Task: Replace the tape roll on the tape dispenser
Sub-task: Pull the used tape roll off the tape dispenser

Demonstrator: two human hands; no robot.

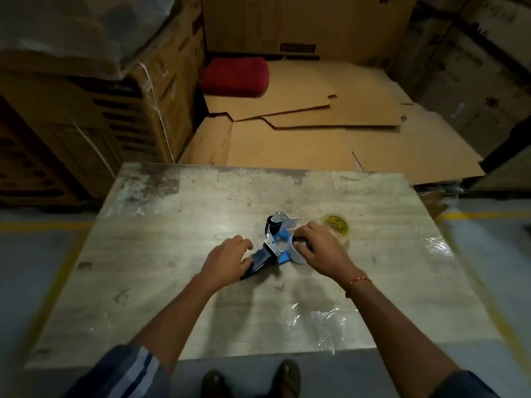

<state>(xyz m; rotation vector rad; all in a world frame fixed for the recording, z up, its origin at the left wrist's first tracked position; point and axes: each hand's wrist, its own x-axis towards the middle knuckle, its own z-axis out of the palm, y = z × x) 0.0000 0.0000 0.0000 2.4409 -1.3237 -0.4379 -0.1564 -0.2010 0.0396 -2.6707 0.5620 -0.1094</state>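
A blue and metal tape dispenser (pixel 276 245) lies on its side in the middle of the worn table (pixel 178 282). My left hand (pixel 227 255) grips its dark handle. My right hand (pixel 321 246) is closed over the pale ring at the dispenser's wheel, a roll or core that my fingers mostly hide. A clear tape roll (pixel 336 225) with a yellow printed core lies flat on the table just beyond my right hand, partly covered by it.
Clear plastic film (pixel 324 320) is stuck to the table's near right part. Flattened cardboard sheets (pixel 316 139) lie on the floor beyond the table, with a red cushion (pixel 234 77). Stacked cartons (pixel 94 116) stand at the left. My feet show below the near edge.
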